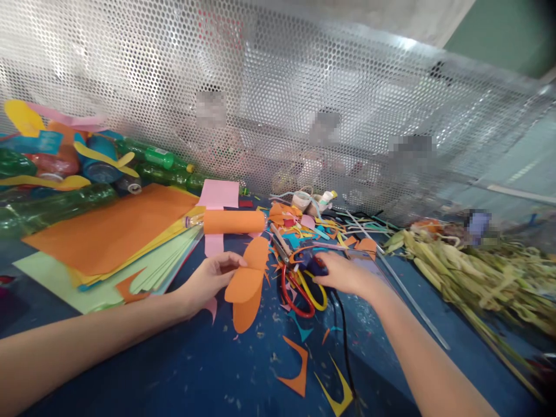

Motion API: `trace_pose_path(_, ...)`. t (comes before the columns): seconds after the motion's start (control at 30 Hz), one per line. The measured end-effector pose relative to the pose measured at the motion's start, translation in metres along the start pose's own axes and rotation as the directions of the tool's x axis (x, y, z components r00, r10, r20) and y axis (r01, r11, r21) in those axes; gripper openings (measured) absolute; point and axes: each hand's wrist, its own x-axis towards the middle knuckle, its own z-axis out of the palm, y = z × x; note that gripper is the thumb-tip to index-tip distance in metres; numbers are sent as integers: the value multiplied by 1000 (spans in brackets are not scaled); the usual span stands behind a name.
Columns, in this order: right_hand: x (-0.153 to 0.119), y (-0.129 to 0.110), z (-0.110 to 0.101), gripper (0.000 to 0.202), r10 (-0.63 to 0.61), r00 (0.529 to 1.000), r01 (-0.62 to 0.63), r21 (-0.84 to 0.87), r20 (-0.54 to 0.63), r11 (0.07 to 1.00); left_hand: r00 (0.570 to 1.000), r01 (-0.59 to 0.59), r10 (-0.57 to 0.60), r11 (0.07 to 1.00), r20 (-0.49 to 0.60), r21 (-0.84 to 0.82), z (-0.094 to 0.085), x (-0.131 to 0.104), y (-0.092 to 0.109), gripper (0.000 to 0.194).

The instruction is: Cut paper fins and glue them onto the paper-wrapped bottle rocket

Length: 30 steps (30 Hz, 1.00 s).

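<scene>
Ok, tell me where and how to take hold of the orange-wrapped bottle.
The orange-wrapped bottle is probably best taken around its right half, from above. It lies on its side with that rounded stretch exposed, while pink paper juts out from both long sides nearer the neck and could crumple.

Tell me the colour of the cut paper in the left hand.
The cut paper in the left hand is plain orange, seen best in the head view.
</scene>
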Motion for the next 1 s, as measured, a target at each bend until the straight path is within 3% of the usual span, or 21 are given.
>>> trace_pose_path(0.13, 1, 6, 0, 26, 29, 999, -29, -7, -28, 1000, 1000, -4, 4, 1000, 4, -12, 0, 0, -1, 17)
trace_pose_path(0.23, -6, -2, -5, 26, 145, 969, -164, -81, -198, 983, 1000, -5, 5, 1000, -11, 4, -1, 1, -3, 18)
trace_pose_path(0.3, -11, -12, -8, 25, 156, 909, -225, -142, -386, 964, 1000, -15, 15, 1000, -22, 17, -3, 1, -6, 18)
trace_pose_path(0.4, -17, -28, -15, 22, 35, 771, -220, -214, -636, 952, 999, -29, 30, 999, -40, 25, -5, 2, -9, 17)
trace_pose_path(0.47, -21, -37, -21, 24, -48, 665, -197, -237, -745, 951, 998, -49, 51, 998, -48, 38, -4, 1, -8, 16)
trace_pose_path(0.53, -25, -45, -27, 28, -59, 626, -177, -215, -777, 960, 992, -95, 100, 993, -71, 77, -3, 0, -5, 16)
trace_pose_path(0.63, -30, -54, -30, 24, -12, 719, -132, -154, -695, 979, 976, -163, 179, 978, -122, 132, -2, -2, -1, 17)
trace_pose_path(0.7, -31, -55, -25, 21, -45, 774, -97, -188, -632, 977, 969, -186, 206, 971, -135, 151, -2, -1, -1, 15)
trace_pose_path(0.83, -22, -43, -6, 17, -97, 807, -143, -352, -582, 925, 967, -191, 215, 967, -139, 167, -3, 0, -2, 12)
trace_pose_path(0.9, -15, -34, 1, 14, -79, 850, -89, -290, -520, 953, 969, -174, 197, 972, -151, 155, -4, 1, -2, 13)
trace_pose_path(1.0, -6, -28, 0, 19, 58, 914, -71, -17, -402, 997, 973, -150, 169, 980, -154, 130, -4, 2, -2, 14)
